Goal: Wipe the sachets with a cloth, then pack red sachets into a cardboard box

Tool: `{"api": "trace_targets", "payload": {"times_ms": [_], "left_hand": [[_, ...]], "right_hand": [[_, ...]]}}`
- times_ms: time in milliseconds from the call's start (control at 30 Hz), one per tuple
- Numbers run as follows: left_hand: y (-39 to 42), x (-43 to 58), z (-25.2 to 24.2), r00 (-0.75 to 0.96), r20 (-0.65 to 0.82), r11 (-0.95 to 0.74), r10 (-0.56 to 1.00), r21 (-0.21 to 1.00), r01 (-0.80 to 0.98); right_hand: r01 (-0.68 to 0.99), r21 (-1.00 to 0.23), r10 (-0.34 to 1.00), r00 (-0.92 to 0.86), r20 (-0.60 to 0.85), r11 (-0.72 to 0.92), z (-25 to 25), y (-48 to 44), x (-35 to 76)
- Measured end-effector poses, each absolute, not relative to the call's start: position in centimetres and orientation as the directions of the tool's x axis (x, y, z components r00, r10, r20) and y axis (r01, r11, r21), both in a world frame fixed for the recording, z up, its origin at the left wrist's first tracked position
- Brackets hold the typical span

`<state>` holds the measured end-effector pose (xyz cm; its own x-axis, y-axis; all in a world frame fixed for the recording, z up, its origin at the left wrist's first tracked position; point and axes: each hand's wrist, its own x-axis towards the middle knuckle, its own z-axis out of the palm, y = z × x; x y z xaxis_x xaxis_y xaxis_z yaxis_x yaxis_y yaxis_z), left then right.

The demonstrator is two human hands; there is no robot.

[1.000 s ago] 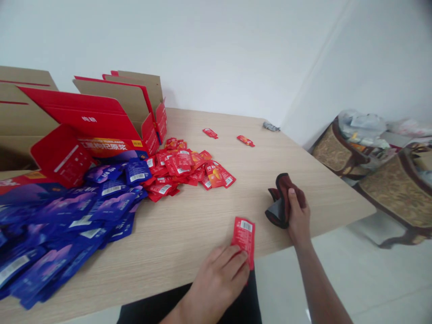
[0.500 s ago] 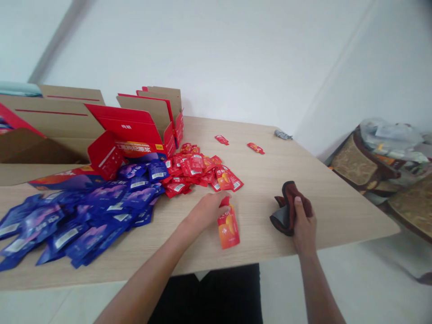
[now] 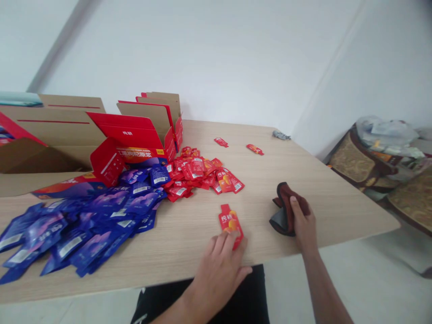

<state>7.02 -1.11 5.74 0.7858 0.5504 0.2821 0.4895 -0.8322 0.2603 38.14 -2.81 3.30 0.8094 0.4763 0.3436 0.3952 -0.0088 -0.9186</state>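
— So, where does the sachet (image 3: pixel 230 223) lie?

— Flat on the table (image 3: pixel 337 198), near the front edge, orange face up, spout end pointing away from the person.

— And the left hand (image 3: pixel 219 270)?

— It lies palm down, fingers spread and loose. Its fingertips (image 3: pixel 225 238) rest on the near end of the sachet, pressing rather than gripping.

— The right hand (image 3: pixel 303 225)?

— It is closed around a cloth (image 3: pixel 283 207), dark red with a grey side, bunched on the table just right of the sachet. The thumb lies over the top of the fold.

— What sits beyond them?

— A red pile (image 3: pixel 199 173) of like sachets lies farther in, near the single one but apart from it. A blue pile (image 3: pixel 84 220) touches it on the left and spreads toward the front edge. Behind both, an open red box (image 3: pixel 141 135) stands with its flaps up, and brown boxes (image 3: pixel 50 135) sit to its left.

— Anything farther off?

— Two sachets (image 3: pixel 221 142) lie alone near the far edge, with a grey thing (image 3: pixel 281 134) at the corner, too small to tell. Chairs (image 3: pixel 357 162) piled with bags stand off to the right.
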Motion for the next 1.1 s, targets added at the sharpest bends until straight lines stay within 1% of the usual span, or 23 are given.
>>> {"api": "trace_targets", "payload": {"times_ms": [133,267,333,433,500,533,567,600,633,667,700,733,900,1033,1100], "left_hand": [[-1.6,6.1,3.9,0.781,0.323,-0.845,0.535,0.227,0.485],[-1.0,5.3,3.1,0.773,0.387,-0.862,0.503,0.159,0.482],[-0.9,4.7,2.7,0.769,0.423,-0.872,0.479,0.127,0.473],[-1.0,3.6,1.7,0.763,0.475,-0.888,0.439,0.098,0.449],[-1.0,3.1,1.0,0.757,0.513,-0.901,0.405,0.082,0.426],[-1.0,2.9,0.7,0.753,0.53,-0.906,0.39,0.075,0.417],[-1.0,2.8,0.4,0.752,0.54,-0.91,0.378,0.07,0.408],[-1.0,2.7,0.3,0.754,0.542,-0.913,0.372,0.07,0.401],[-1.0,2.7,0.2,0.757,0.538,-0.916,0.37,0.073,0.395],[-1.0,2.7,0.1,0.761,0.533,-0.918,0.369,0.079,0.39],[-1.0,2.7,0.1,0.764,0.529,-0.918,0.37,0.084,0.387],[-1.0,2.8,0.0,0.765,0.528,-0.919,0.37,0.083,0.386],[-1.2,2.7,-0.2,0.762,0.526,-0.915,0.377,0.085,0.394],[-1.2,2.7,-0.4,0.747,0.541,-0.912,0.386,0.1,0.399],[-1.1,2.8,-0.4,0.737,0.548,-0.908,0.397,0.115,0.403]], "right_hand": [[0.395,-0.917,0.492,0.809,0.321,-0.053,3.3,-2.8,38.2],[0.437,-0.892,0.5,0.801,0.329,-0.112,3.5,-2.6,38.2],[0.494,-0.859,0.507,0.778,0.37,-0.132,4.1,-2.6,37.6],[0.625,-0.77,0.566,0.684,0.46,-0.13,5.7,-3.1,34.8],[0.725,-0.687,0.658,0.542,0.523,-0.051,6.7,-3.4,31.7],[0.775,-0.63,0.728,0.412,0.549,0.037,7.0,-3.5,30.0],[0.814,-0.564,0.801,0.243,0.546,0.138,7.3,-3.5,28.4],[0.837,-0.492,0.851,0.063,0.521,0.239,7.3,-3.4,26.9],[0.844,-0.43,0.871,-0.083,0.484,0.32,7.2,-3.2,25.7],[0.844,-0.385,0.876,-0.183,0.446,0.372,7.1,-2.9,24.8],[0.848,-0.35,0.877,-0.241,0.416,0.398,6.8,-2.5,24.4],[0.856,-0.327,0.881,-0.26,0.396,0.4,6.5,-2.1,24.2],[0.918,-0.232,0.903,-0.224,0.367,0.322,5.6,1.2,26.6],[0.96,-0.099,0.902,-0.205,0.38,0.26,6.2,4.1,28.8],[0.978,-0.071,0.895,-0.149,0.421,0.196,7.3,4.6,29.4]]}}
